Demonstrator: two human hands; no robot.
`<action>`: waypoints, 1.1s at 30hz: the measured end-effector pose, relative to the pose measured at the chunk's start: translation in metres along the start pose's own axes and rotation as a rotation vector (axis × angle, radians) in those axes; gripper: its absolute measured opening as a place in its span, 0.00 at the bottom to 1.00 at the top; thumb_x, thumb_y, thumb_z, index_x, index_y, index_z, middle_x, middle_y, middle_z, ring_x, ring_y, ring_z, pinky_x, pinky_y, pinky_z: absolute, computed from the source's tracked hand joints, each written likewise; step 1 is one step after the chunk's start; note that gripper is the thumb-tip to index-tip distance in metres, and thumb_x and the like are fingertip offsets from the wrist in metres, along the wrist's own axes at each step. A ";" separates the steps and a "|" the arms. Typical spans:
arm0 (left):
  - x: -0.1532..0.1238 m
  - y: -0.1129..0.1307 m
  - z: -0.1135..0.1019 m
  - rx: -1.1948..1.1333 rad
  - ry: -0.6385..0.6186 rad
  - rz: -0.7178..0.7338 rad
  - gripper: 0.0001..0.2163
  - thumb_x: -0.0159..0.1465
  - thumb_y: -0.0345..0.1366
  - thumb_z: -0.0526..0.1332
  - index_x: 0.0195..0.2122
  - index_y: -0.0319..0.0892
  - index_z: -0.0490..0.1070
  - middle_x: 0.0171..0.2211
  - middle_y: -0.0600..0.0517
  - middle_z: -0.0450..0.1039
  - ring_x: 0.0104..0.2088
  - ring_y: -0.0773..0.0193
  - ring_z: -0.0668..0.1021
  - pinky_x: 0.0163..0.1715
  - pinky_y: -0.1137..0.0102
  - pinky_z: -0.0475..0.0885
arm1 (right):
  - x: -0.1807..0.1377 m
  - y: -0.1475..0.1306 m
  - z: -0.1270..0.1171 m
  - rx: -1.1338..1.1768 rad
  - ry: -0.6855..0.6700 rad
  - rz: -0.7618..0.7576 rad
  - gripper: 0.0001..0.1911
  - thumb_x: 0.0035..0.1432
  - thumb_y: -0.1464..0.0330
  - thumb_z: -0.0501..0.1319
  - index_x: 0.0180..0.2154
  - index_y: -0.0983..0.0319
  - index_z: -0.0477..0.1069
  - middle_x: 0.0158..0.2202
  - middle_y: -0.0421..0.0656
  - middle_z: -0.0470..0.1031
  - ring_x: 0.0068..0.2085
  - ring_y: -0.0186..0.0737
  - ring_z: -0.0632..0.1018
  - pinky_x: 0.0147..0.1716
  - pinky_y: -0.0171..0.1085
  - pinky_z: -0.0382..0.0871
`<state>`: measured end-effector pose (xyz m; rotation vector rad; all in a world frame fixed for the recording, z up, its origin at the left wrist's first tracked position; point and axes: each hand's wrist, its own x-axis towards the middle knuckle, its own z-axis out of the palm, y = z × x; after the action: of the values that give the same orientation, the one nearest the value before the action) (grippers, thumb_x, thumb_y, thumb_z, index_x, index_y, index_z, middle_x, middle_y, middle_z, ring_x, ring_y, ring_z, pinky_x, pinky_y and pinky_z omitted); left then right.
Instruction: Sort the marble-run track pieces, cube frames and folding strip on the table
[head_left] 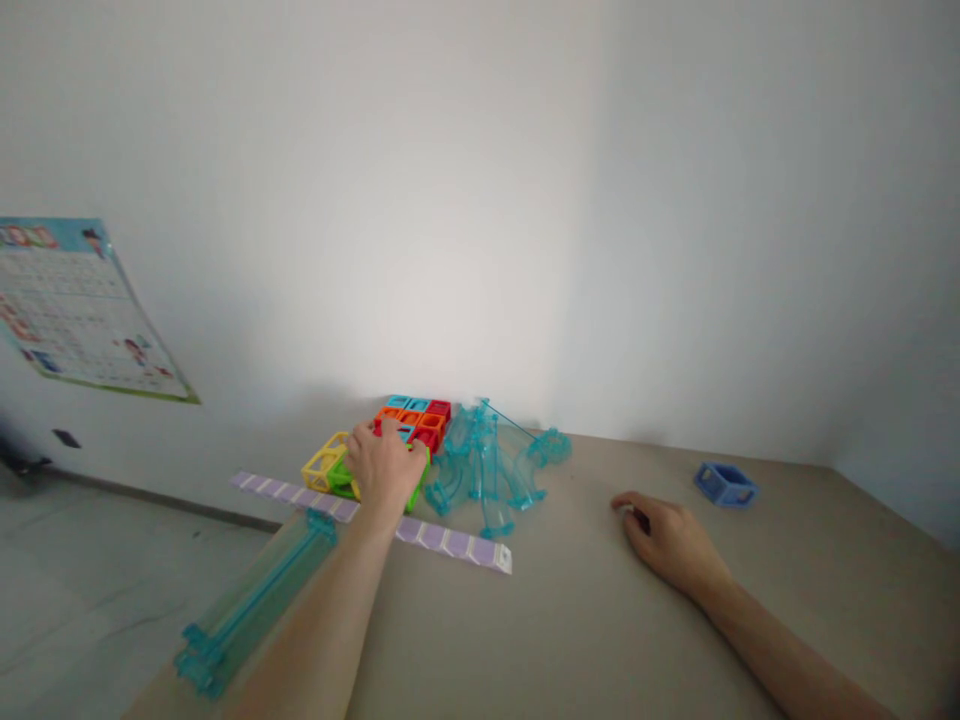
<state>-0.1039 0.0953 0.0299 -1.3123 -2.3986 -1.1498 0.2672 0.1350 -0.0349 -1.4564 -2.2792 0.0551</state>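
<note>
My left hand (pixel 384 462) reaches over a cluster of coloured open-frame toy blocks by the wall, its fingers apart and touching the blocks. Red blocks (pixel 427 436), orange blocks (pixel 433 422), a yellow block (pixel 322 466) and green blocks (pixel 341 478) show around it; some are hidden under the hand. My right hand (pixel 673 543) rests on the table with fingers loosely curved and thumb apart, nothing visible in it. Nearest to it, further right, lies a single blue block (pixel 726 484).
Clear teal track pieces (pixel 489 470) are heaped right of the blocks. A lilac marked strip (pixel 446 540) lies slantwise before them. One long teal track (pixel 259 595) lies along the left edge of the table (pixel 555 630). A poster (pixel 90 310) hangs on the wall.
</note>
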 end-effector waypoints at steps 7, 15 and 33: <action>-0.008 -0.016 0.011 0.255 -0.193 0.000 0.30 0.50 0.53 0.63 0.49 0.38 0.71 0.50 0.28 0.65 0.54 0.31 0.63 0.47 0.41 0.56 | 0.000 0.002 0.001 -0.018 -0.018 0.000 0.16 0.58 0.66 0.50 0.40 0.58 0.75 0.30 0.43 0.80 0.29 0.44 0.80 0.30 0.38 0.69; -0.003 -0.017 0.009 0.364 -0.264 0.044 0.25 0.51 0.46 0.62 0.49 0.41 0.72 0.47 0.32 0.68 0.51 0.35 0.67 0.44 0.49 0.62 | 0.001 0.001 0.000 -0.024 -0.028 0.027 0.16 0.58 0.66 0.51 0.41 0.58 0.75 0.29 0.43 0.80 0.31 0.44 0.80 0.32 0.38 0.69; -0.004 -0.015 0.013 0.418 -0.224 0.018 0.27 0.50 0.48 0.61 0.49 0.39 0.69 0.48 0.35 0.68 0.52 0.40 0.68 0.44 0.54 0.64 | 0.000 0.003 0.000 -0.003 0.023 0.024 0.15 0.58 0.66 0.51 0.40 0.59 0.75 0.31 0.44 0.80 0.31 0.44 0.80 0.33 0.40 0.71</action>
<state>-0.1100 0.0972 0.0108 -1.3681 -2.5817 -0.4717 0.2700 0.1361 -0.0358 -1.4783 -2.2444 0.0424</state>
